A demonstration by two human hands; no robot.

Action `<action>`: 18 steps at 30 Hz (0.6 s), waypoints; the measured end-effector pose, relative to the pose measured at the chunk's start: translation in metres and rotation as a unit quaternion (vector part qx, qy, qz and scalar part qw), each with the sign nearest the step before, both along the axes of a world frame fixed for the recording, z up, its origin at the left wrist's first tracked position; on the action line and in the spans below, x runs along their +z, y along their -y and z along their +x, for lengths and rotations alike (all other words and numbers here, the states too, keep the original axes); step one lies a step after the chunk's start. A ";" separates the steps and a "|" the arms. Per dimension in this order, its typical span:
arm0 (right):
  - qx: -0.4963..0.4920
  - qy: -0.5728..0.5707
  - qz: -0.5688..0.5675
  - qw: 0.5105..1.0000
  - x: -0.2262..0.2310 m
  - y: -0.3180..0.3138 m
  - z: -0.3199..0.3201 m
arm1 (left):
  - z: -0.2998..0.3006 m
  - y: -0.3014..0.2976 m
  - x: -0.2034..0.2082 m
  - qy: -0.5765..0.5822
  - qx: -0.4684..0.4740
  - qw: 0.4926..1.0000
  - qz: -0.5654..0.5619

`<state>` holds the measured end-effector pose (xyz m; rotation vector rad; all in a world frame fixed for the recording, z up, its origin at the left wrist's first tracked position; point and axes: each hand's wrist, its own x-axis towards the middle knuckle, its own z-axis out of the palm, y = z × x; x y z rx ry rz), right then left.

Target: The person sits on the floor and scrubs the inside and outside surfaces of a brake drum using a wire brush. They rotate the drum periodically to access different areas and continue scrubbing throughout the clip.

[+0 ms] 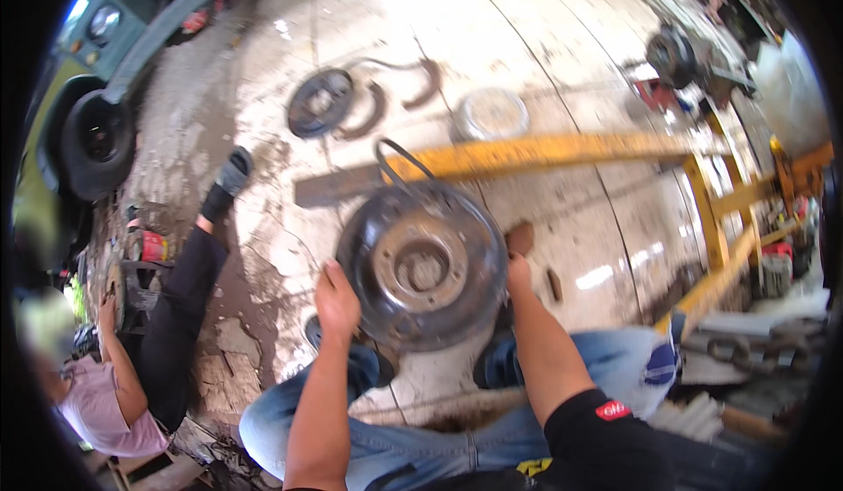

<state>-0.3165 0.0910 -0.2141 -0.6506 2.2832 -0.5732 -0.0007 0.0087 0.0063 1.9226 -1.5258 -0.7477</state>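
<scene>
I hold a black, dished brake backing plate (369,293) between both hands, above the tiled floor in front of my knees. Its worn metal centre has a large hole and several bolt holes. My left hand (337,305) grips the left rim, thumb on the near face. At the opposite rim is my right hand (520,273), its fingers partly hidden behind the plate. A dark cable loop (406,159) rises from the plate's top edge. Beyond it, another dark backing plate (320,103) lies on the floor beside a curved brake shoe (367,113) and another brake shoe (425,85).
A yellow steel beam (544,150) crosses just beyond the plate toward a yellow frame (702,219) on the right. Behind it sits a round pale metal piece (492,115). A person (114,394) sits at left, one leg stretched out. A green vehicle (114,43) stands far left.
</scene>
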 end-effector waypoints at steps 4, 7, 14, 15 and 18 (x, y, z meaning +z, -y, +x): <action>-0.126 -0.170 0.014 0.977 0.007 0.021 -0.032 | -0.009 0.006 0.016 -0.022 -0.012 0.999 0.023; -0.065 -0.199 0.011 0.978 0.002 0.042 -0.071 | -0.011 0.009 0.015 -0.040 -0.024 0.999 0.012; 0.060 -0.067 0.142 0.986 0.015 0.054 -0.073 | -0.011 0.002 0.018 -0.040 -0.016 0.999 0.004; 0.054 -0.047 0.141 0.987 0.020 0.050 -0.069 | -0.011 0.002 0.020 -0.035 -0.015 0.999 0.005; 0.008 -0.025 0.018 1.000 0.049 0.068 -0.054 | -0.001 0.003 0.016 -0.025 -0.005 1.000 -0.003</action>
